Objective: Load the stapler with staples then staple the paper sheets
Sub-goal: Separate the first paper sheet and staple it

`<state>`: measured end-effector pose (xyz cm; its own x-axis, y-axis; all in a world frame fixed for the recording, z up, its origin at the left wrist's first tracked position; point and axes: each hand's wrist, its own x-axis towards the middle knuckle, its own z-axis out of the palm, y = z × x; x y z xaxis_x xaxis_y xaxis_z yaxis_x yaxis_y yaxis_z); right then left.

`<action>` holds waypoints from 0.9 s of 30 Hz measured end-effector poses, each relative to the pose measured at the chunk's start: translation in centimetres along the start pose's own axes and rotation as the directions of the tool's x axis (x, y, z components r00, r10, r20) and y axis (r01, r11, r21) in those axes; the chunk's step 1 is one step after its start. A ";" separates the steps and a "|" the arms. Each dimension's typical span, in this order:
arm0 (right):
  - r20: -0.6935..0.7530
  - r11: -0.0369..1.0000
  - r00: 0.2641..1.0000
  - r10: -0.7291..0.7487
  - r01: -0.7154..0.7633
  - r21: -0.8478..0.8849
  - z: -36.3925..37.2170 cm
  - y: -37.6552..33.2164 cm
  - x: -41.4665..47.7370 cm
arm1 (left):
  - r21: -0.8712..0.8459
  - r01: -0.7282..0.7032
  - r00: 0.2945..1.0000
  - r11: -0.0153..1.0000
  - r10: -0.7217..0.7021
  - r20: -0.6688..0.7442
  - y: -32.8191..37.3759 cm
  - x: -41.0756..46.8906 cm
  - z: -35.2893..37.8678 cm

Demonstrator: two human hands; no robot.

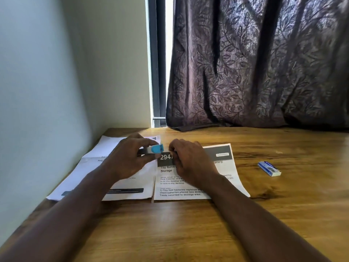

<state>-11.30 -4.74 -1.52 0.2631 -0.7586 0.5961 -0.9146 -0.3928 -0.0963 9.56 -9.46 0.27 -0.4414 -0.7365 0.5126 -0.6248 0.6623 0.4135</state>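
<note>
My left hand [130, 159] grips a small blue stapler [154, 149] just above the printed sheets, thumb below and fingers over its top. My right hand [188, 161] is right of the stapler, its fingertips curled close to the stapler's blue end; whether it pinches anything is hidden. Two printed paper sheets [226, 167] lie side by side under both hands, with more white paper [105, 146] beneath at the left. A small blue and white staple box [269, 168] lies on the table to the right, apart from both hands.
The wooden table [188, 233] meets a pale wall [47, 91] on the left. A dark patterned curtain [264, 63] hangs over the far edge, beside a narrow strip of window frame [158, 72].
</note>
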 end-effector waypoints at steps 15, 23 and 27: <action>0.000 0.999 1.000 -0.005 0.005 -0.043 0.0 -0.1 0.2 | 0.087 -0.088 0.994 0.992 0.094 -0.064 -0.3 0.0 0.1; -0.002 0.998 1.000 -0.009 0.009 -0.065 0.2 -0.1 0.2 | 0.224 -0.072 0.993 0.972 0.049 0.103 -0.3 -0.1 0.2; 0.004 0.998 1.000 -0.007 0.007 -0.062 0.1 0.0 0.2 | 0.210 -0.022 0.996 0.977 0.004 0.086 -0.1 0.0 0.4</action>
<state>-11.18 -4.91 -1.51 0.2706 -0.7579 0.5936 -0.9299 -0.3654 -0.0426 9.39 -9.58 -0.06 -0.4976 -0.7428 0.4478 -0.7363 0.6347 0.2346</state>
